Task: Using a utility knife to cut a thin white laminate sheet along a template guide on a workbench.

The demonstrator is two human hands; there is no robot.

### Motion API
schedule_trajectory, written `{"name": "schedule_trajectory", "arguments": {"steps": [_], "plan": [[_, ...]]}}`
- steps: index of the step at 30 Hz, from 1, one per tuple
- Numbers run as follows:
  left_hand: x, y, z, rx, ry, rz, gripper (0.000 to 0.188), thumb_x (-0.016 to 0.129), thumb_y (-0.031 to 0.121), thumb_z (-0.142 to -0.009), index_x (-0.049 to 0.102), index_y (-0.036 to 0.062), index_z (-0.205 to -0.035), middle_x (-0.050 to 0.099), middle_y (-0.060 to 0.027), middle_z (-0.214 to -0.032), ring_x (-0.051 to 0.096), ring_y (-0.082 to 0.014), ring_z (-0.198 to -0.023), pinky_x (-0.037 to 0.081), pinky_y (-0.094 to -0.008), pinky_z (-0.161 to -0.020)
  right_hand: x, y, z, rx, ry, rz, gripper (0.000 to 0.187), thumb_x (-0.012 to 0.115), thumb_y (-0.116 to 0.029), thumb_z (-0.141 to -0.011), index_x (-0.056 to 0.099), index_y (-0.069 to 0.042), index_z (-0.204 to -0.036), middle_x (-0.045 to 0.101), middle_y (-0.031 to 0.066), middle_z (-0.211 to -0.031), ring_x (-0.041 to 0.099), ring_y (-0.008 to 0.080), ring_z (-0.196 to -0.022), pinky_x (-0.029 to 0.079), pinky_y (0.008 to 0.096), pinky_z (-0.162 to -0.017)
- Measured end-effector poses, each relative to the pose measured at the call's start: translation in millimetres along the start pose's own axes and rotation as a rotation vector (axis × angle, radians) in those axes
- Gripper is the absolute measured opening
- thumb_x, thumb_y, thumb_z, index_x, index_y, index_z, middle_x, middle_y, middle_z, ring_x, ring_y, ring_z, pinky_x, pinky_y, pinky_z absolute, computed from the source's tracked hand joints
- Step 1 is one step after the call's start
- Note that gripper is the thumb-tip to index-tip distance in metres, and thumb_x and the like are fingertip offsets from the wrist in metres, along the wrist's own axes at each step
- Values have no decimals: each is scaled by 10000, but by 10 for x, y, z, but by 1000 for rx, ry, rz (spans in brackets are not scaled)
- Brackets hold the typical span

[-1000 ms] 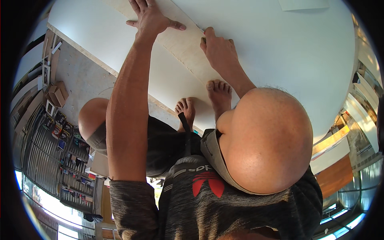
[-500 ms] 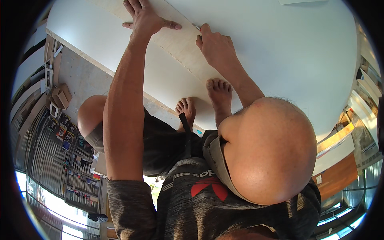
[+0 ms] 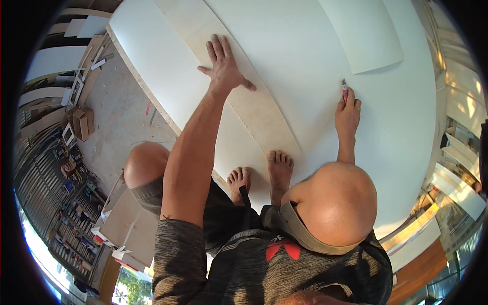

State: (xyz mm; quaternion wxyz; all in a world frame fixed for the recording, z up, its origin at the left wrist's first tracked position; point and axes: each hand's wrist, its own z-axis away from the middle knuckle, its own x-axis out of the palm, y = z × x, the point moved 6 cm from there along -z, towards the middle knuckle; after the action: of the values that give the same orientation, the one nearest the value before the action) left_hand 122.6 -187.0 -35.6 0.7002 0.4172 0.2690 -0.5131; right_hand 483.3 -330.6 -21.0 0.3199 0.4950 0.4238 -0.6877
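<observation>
My left hand [image 3: 223,72] lies spread flat on a long pale wooden strip [image 3: 267,119], its thumb near the strip's right edge. The strip runs diagonally across a large white sheet [image 3: 305,61]. Right of the strip, my right hand [image 3: 347,116] is closed round a slim red utility knife [image 3: 345,91], whose dark tip points away from me over the sheet. The tip looks apart from the strip; whether it touches the sheet I cannot tell. My bare right foot [image 3: 280,165] stands at the strip's near end, and my left foot [image 3: 239,179] is to its left.
A curled white piece [image 3: 361,38] lies on the sheet at the far right. Beyond the sheet's left edge, a cardboard box [image 3: 81,123] stands on the concrete floor [image 3: 119,96]. Shelves [image 3: 76,218] with small goods are at lower left. Boards lean along both sides.
My right hand has moved away from the strip's edge to the right, and the knife now shows in it. My left hand stays spread on the strip. The view has shifted.
</observation>
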Motion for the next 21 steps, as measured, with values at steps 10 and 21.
{"name": "schedule_trajectory", "arguments": {"steps": [10,21], "plan": [[-330,-306,-258,74,-161,-86,1475,984,542,-505,183,-12,-1613,85,-238,-1697,142,-404,-1565,308,-645,-1178,518,-1672,852,-585,-324,-199,842,780,-457,-835,445,-148,-1543,278,262,-1575,264,502,-1436,281,696,-1106],[-1138,-1721,-274,33,425,178,1084,858,568,-759,417,-73,-1513,402,-350,-1548,467,-464,-1406,410,-478,-1163,872,-1885,1128,-537,-378,35,1115,820,-588,-729,295,-192,-1630,-59,325,-1675,-71,635,-1489,68,879,-1051]]}}
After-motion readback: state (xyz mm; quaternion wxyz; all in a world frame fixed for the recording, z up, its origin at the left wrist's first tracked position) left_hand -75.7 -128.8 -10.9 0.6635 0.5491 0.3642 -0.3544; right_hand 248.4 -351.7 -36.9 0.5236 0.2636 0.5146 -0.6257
